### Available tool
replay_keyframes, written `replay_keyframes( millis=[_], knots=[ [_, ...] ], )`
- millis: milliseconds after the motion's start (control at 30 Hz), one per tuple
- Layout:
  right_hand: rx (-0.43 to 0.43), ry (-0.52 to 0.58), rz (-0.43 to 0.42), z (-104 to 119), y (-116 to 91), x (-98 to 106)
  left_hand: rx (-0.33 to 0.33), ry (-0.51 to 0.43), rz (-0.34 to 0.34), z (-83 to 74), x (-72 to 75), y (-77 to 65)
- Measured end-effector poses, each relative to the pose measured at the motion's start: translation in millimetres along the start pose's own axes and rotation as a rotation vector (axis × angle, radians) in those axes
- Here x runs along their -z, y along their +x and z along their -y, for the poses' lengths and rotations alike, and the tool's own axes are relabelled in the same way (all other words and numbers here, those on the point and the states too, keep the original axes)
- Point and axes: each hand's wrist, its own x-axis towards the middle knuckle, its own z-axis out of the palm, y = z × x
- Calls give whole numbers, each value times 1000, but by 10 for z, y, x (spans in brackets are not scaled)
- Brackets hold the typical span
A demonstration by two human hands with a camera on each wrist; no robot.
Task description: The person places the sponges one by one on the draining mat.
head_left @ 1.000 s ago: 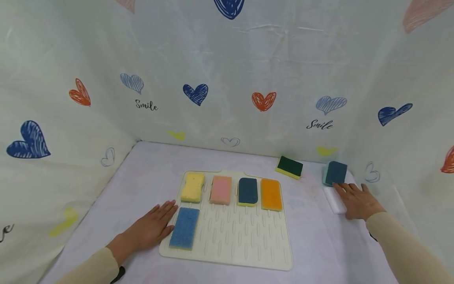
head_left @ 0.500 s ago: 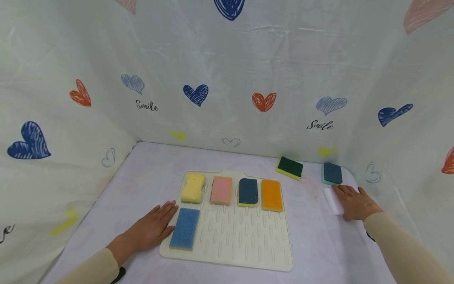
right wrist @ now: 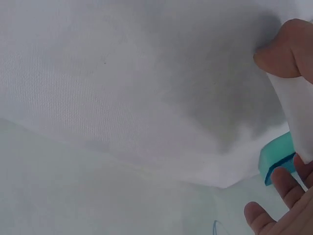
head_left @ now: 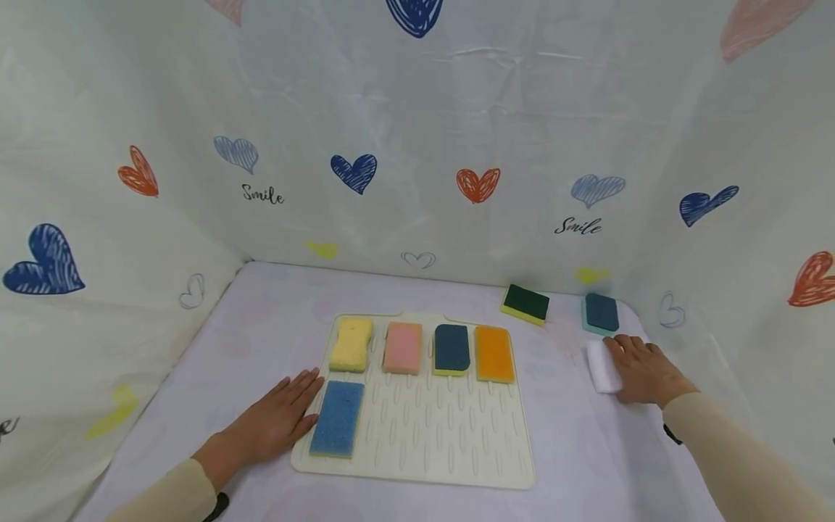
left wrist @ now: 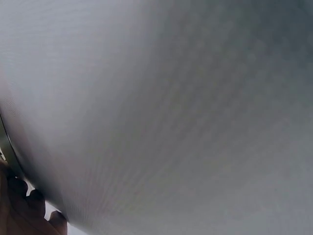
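Observation:
My right hand (head_left: 646,370) is at the right of the table, gripping a white block-shaped sponge (head_left: 603,367). In the right wrist view the thumb lies at one end of this white sponge (right wrist: 296,110) and a fingertip at its other end. Just beyond it lies a teal sponge with a dark blue top (head_left: 601,312). My left hand (head_left: 270,420) rests flat, fingers straight, at the left edge of a cream ridged mat (head_left: 450,442), beside a blue sponge (head_left: 337,418). The left wrist view shows mostly white surface and some dark fingers (left wrist: 34,210).
Along the mat's far side sit a yellow sponge (head_left: 351,344), a pink sponge (head_left: 402,348), a dark blue sponge (head_left: 451,348) and an orange sponge (head_left: 493,354). A dark green and yellow sponge (head_left: 525,303) lies behind the mat. Heart-printed sheeting (head_left: 522,109) encloses the table.
My right hand has drawn back from the teal sponge and closed on the white sponge. The teal sponge, tilted up earlier, lies flatter. My left hand stays put; the head view has shifted slightly.

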Motion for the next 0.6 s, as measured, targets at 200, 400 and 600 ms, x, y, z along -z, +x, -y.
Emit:
replay_keyframes(
  millis=[200,400,600],
  knots=[
    [-22,-11,-70,42,-12,-17,1,5,-11,-16,14,-8],
    [-42,17,-118,170,-28,-48,11,8,-7,-38,33,-5],
    [-76,-36,-169,301,-61,-47,17,11,4,-28,14,7]
  ],
)
